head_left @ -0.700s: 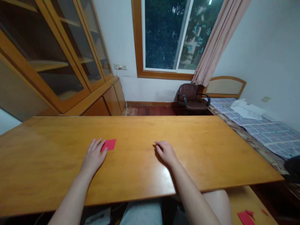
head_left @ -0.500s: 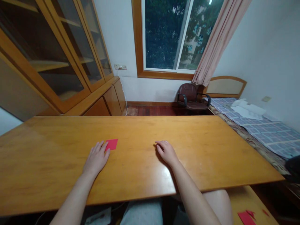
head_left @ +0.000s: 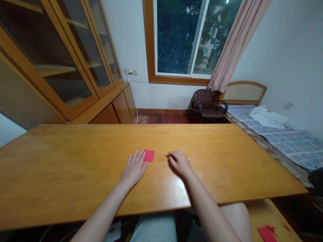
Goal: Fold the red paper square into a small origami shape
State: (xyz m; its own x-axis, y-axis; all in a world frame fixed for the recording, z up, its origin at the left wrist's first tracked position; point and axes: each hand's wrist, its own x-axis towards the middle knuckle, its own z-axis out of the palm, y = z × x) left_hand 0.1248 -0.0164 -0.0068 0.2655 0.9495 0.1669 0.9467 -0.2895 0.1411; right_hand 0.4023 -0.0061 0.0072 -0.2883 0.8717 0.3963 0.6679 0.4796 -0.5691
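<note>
A small red paper rectangle (head_left: 149,155) lies flat on the wooden table (head_left: 75,168) near its middle. My left hand (head_left: 135,168) rests flat on the table with fingers stretched out, its fingertips on the paper's left edge. My right hand (head_left: 179,162) lies on the table a short way to the right of the paper, fingers loosely curled downward, holding nothing that I can see.
Glass-fronted wooden cabinets (head_left: 63,64) line the left wall. Beyond the table stand a window (head_left: 181,37), a dark office chair (head_left: 205,104) and a bed (head_left: 282,134) at the right. Red paper scraps (head_left: 266,232) lie on a low surface at lower right.
My left hand has slid the red paper to the right across the table, toward my right hand. The right hand has stayed in place.
</note>
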